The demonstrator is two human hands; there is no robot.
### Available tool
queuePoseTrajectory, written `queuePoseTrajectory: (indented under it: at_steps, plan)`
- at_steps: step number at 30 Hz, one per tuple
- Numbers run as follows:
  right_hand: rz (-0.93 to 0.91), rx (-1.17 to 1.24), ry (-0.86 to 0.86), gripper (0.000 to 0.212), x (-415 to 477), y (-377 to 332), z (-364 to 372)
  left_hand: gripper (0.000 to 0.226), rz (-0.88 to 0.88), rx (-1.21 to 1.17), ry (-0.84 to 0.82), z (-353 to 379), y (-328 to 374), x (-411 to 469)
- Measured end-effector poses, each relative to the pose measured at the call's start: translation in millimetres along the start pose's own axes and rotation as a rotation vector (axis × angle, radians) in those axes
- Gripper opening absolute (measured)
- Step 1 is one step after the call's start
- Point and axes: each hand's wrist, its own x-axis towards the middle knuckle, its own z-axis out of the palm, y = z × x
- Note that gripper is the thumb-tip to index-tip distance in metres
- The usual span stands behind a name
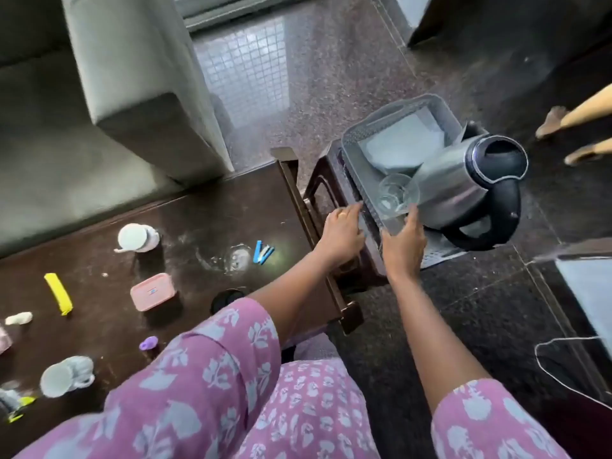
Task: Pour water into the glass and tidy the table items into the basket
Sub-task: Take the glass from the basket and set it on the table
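A grey plastic basket sits on a brown stool to the right of the dark table. In it a steel kettle with a black handle lies on its side, next to a clear glass and a folded grey item. My left hand grips the basket's near left edge. My right hand holds the near rim just below the glass. On the table stand a second clear glass, a white cup, a pink lidded box, blue clips and a yellow clip.
A white mug lies on its side at the table's near left, by a purple piece and a black lid. A grey sofa borders the table's far side. Another person's feet stand at the right. A white cable lies on the floor.
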Motion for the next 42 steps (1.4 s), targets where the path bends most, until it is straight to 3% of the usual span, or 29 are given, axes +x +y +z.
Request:
queuePoseTrajectory:
  at_steps: [8,15,21,25,30,34,42]
  plan:
    - [0.207,0.359,0.075,0.089,31,6,42,0.078,-0.211,-0.129,-0.067,5,17,58]
    - [0.268,0.466,0.303,0.088,60,-8,55,0.065,-0.245,-0.207,-0.069,8,19,68]
    - [0.096,0.384,0.389,0.091,38,-12,47,0.058,-0.162,-0.465,0.125,5,11,43]
    - [-0.128,0.342,0.402,0.091,14,-21,36,0.060,-0.065,-0.707,0.372,-10,7,14]
    - [-0.365,0.336,0.270,0.088,-14,-44,50,0.039,-0.086,-1.094,0.630,-30,-20,-15]
    - [-0.454,0.341,-0.008,0.086,-27,-63,96,0.022,-0.302,-1.013,0.864,-43,-71,-38]
    - [-0.583,0.194,-0.541,0.086,-55,-106,203,0.022,-0.730,-1.162,1.082,-60,-191,-71]
